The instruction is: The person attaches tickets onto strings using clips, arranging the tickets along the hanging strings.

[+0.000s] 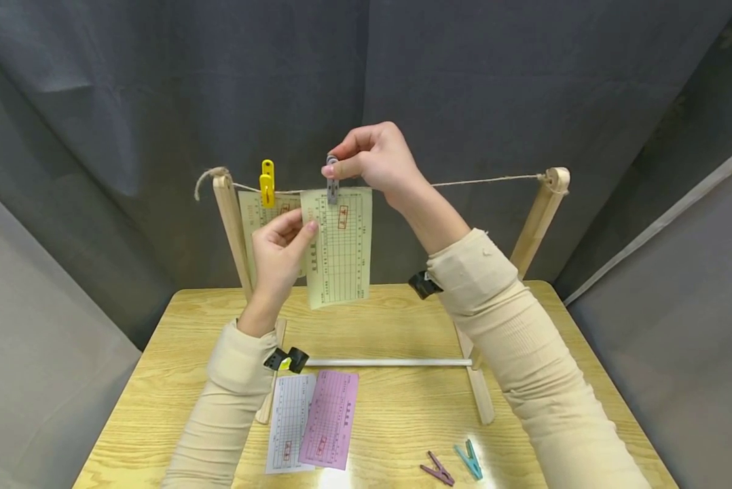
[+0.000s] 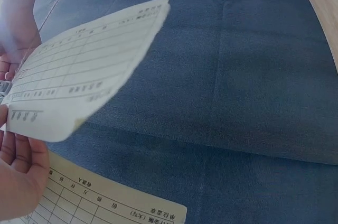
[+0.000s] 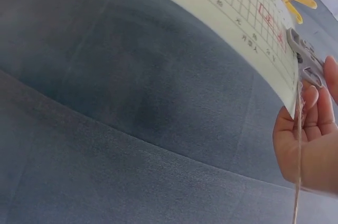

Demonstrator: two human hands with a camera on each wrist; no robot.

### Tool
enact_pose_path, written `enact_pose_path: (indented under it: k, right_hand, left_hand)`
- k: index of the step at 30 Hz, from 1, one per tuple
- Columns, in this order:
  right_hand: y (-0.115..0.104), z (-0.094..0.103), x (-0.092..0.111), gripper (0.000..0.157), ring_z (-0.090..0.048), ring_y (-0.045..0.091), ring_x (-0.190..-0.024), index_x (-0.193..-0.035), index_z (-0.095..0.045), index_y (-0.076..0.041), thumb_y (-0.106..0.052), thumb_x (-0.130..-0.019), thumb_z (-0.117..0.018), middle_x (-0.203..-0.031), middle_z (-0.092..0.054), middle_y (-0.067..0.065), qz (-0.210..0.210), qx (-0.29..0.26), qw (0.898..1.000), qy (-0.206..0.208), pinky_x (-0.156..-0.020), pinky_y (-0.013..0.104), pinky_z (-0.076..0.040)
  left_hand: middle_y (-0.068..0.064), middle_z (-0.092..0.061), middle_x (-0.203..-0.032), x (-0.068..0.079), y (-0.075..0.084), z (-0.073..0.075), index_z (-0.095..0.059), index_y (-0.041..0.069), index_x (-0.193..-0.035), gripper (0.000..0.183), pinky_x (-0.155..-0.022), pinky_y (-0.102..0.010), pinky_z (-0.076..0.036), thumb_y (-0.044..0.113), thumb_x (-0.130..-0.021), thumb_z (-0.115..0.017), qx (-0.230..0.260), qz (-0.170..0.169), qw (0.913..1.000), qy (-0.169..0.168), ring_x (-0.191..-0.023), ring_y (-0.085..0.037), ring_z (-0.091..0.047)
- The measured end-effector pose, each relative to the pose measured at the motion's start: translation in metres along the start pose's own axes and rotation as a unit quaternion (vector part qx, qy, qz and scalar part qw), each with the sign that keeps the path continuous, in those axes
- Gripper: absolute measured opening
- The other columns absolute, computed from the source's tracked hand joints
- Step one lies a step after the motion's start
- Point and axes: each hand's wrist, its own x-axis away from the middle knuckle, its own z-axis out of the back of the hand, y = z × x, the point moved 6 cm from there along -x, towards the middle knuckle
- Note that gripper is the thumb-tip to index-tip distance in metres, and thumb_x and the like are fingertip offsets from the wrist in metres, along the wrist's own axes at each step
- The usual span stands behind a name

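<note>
A pale yellow-green printed form (image 1: 341, 258) hangs at the string, its top edge level with the line. My left hand (image 1: 278, 251) pinches its left edge between thumb and fingers. In my right hand (image 1: 381, 159), thumb and fingers hold a grey clothespin (image 1: 332, 191), whose jaws overlap the form's top edge. The right wrist view shows the same grey clothespin (image 3: 306, 57) at the paper's edge beside the string (image 3: 299, 155). Partly hidden behind my left hand, another yellow-green form (image 1: 250, 224) hangs from a yellow clothespin (image 1: 267, 183).
Wooden posts (image 1: 540, 217) carry the string at both ends, with a white bar (image 1: 390, 363) joining them low down. A white form (image 1: 288, 421) and a pink form (image 1: 332, 421) overlap on the table (image 1: 403, 414). Nearer lie a purple clothespin (image 1: 438, 468) and a teal clothespin (image 1: 470, 460).
</note>
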Motion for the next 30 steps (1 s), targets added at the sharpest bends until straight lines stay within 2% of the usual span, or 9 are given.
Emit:
enact_pose_path:
  k: [6,14,17,25,30]
  right_hand:
    - [0.0027,-0.0021,0.0017,0.012,-0.06,0.025,-0.071,-0.066,-0.066,-0.002,0.004,-0.068,-0.075,-0.064,-0.064,0.004,-0.005,0.012,1.0,-0.012,-0.059,0.028,-0.041]
    - [0.0046,-0.0048,0.0026,0.01,-0.06,0.024,-0.071,-0.074,-0.067,0.001,0.001,-0.069,-0.076,-0.067,-0.065,0.005,-0.008,0.028,0.999,-0.02,-0.065,0.033,-0.044]
    - [0.0051,-0.0057,0.0034,0.013,-0.06,0.023,-0.069,-0.078,-0.066,0.001,-0.001,-0.07,-0.076,-0.07,-0.065,0.006,0.0,0.042,0.999,-0.029,-0.066,0.034,-0.046]
    - [0.0042,-0.0048,0.0074,0.018,-0.057,0.022,-0.066,-0.085,-0.064,0.001,-0.004,-0.071,-0.075,-0.075,-0.063,0.008,0.038,0.068,0.995,-0.062,-0.062,0.029,-0.047]
    - [0.004,-0.003,0.0093,0.032,-0.057,0.021,-0.072,-0.101,-0.062,0.001,-0.005,-0.072,-0.075,-0.082,-0.061,0.009,0.034,0.073,0.993,-0.08,-0.065,0.028,-0.046]
  left_hand:
    - [0.008,-0.064,-0.076,0.0004,-0.0005,0.0008,-0.058,-0.021,-0.095,0.019,-0.063,-0.018,-0.049,-0.009,-0.081,-0.06,0.0,0.005,1.0,0.001,-0.066,-0.007,-0.058]
    - [0.008,-0.064,-0.075,0.001,-0.0009,0.0022,-0.058,-0.021,-0.095,0.018,-0.063,-0.018,-0.049,-0.009,-0.081,-0.06,-0.002,0.003,1.0,0.001,-0.066,-0.006,-0.058]
    - [0.008,-0.065,-0.076,0.0012,-0.0007,0.0019,-0.058,-0.021,-0.096,0.019,-0.063,-0.019,-0.049,-0.009,-0.082,-0.06,0.001,0.002,1.0,0.0,-0.067,-0.007,-0.058]
    - [0.009,-0.065,-0.076,0.0015,-0.001,0.0002,-0.058,-0.021,-0.095,0.019,-0.063,-0.018,-0.049,-0.008,-0.082,-0.06,0.0,0.004,1.0,-0.001,-0.066,-0.006,-0.058]
    - [0.008,-0.065,-0.076,0.0023,-0.001,-0.0004,-0.058,-0.02,-0.095,0.019,-0.062,-0.018,-0.049,-0.008,-0.082,-0.06,-0.002,0.003,1.0,-0.003,-0.066,-0.006,-0.058]
